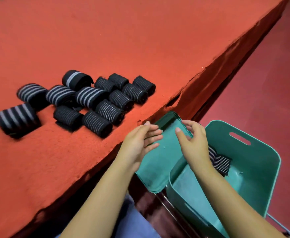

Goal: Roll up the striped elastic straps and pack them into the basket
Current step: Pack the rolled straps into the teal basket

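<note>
Table (106, 40): the largest thing in view, covered in orange-red felt-like cloth with a napped, slightly fuzzy texture. Its near edge runs diagonally from lower left to upper right. The cloth is frayed and torn along that edge, with one small dark tear just above the lid. Below the edge the side of the table is in dark shadow.

Floor (269, 74): dull red, smooth, fills the right side beyond the table edge.

Basket (254, 162): teal plastic, rounded corners, slotted handle cut into the far wall. It sits below table level, to the right of the person. Inside, against the far side, lie two rolled straps (220, 163), partly hidden by the right forearm.

Lid (158, 162): flat teal panel, same colour as the basket, tilted between the table edge and the basket's left rim. Whether it is attached to the basket I cannot tell.

Rolled straps on table (82, 102): a cluster of about fourteen black rolls, well back from the edge, lying on their sides and mostly touching. Left ones carry broad grey stripes; right ones carry fine, close stripes. One broad-striped roll (16, 118) lies slightly apart at far left.

Left hand (140, 143): over the lid, fingers straight and relaxed, holding nothing.

Right hand (195, 143): over the lid's right edge beside the basket rim, fingers loosely spread, holding nothing. Slight motion blur on both.

Blue cloth (132, 220) shows between the forearms at the bottom.
</note>
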Tool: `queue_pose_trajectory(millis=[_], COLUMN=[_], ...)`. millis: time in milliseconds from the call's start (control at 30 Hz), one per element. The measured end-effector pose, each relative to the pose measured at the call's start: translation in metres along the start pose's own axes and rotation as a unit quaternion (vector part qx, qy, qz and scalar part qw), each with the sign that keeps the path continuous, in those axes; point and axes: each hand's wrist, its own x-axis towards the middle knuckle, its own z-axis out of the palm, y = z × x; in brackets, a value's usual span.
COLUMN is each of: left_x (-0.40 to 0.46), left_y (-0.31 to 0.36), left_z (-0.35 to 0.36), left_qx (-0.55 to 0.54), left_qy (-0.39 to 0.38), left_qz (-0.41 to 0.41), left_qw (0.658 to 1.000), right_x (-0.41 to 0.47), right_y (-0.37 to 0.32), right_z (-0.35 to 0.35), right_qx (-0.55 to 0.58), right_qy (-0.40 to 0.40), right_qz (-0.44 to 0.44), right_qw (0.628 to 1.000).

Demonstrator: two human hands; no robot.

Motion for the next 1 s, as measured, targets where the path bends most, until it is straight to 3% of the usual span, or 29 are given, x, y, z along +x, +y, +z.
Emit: queue_pose_trajectory(millis=[167,333,467,633,867,1000], left_x=[-0.013,-0.007,0.003,0.015,0.003,-0.005], left_y=[0.031,0.039,0.043,0.050,0.048,0.046], left_z=[-0.057,-0.110,-0.126,-0.126,-0.123,-0.117], left_qx=[-0.014,0.036,0.058,0.086,0.048,0.017], left_qy=[0.142,0.259,0.240,0.231,0.164,0.173], left_qz=[0.088,0.116,0.068,0.047,0.054,0.059], left_qw=[0.986,0.958,0.967,0.968,0.984,0.983], right_x=[0.007,0.023,0.030,0.027,0.013,0.004], right_y=[-0.048,-0.074,-0.078,-0.083,-0.079,-0.077], right_z=[0.064,0.123,0.144,0.144,0.136,0.129], right_qx=[-0.009,-0.076,-0.141,-0.139,0.024,0.091], right_qy=[-0.114,-0.213,-0.229,-0.248,-0.273,-0.266], right_qz=[-0.115,-0.050,-0.001,0.043,0.111,0.121], right_qw=[0.987,0.973,0.963,0.958,0.955,0.952])
